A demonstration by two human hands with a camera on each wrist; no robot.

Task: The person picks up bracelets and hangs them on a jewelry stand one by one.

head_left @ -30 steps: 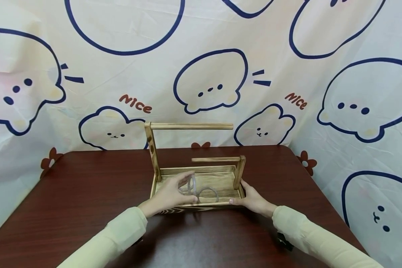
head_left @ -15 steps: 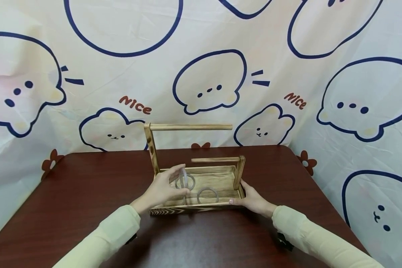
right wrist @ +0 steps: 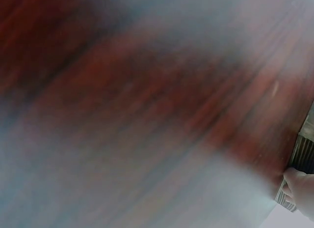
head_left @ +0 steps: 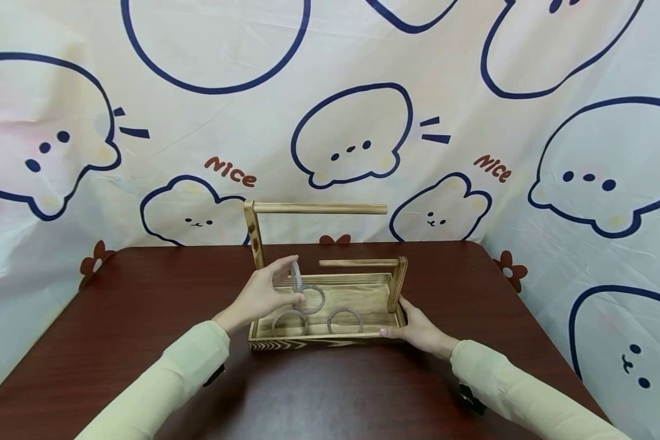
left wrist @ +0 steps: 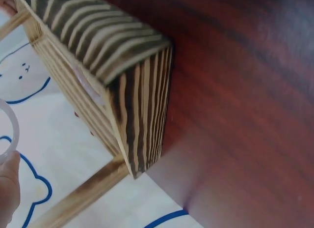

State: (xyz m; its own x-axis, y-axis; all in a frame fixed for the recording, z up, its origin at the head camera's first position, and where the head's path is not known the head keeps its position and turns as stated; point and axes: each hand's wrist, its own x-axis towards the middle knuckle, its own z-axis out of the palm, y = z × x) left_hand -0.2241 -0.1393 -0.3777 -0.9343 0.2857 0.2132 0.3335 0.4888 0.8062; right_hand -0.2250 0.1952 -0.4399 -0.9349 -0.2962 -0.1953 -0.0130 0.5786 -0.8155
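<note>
My left hand [head_left: 261,297] pinches a translucent ring [head_left: 296,276] between thumb and fingers, over the left part of a wooden tray box [head_left: 277,345]. In the left wrist view, the held ring [left wrist: 14,127] shows at the left edge above the thumb [left wrist: 9,188]. Inside the box are more clear rings: a front left ring [head_left: 289,311], a front right ring [head_left: 345,309] and a ring [head_left: 323,299] behind them, partly overlapped by the left hand. My right hand [head_left: 420,330] grips the box's right end, thumb on the front rim.
From the box's left end a tall post carries a high horizontal bar [head_left: 319,208]. A shorter post at the right end holds a lower bar [head_left: 357,263] pointing left. The box stands on a dark red-brown table [head_left: 330,397] before a printed cloth backdrop [head_left: 253,134].
My left hand has lifted the ring up out of the box, moving back and to the left. The front left ring has come into view. My right hand keeps its grip on the box end.
</note>
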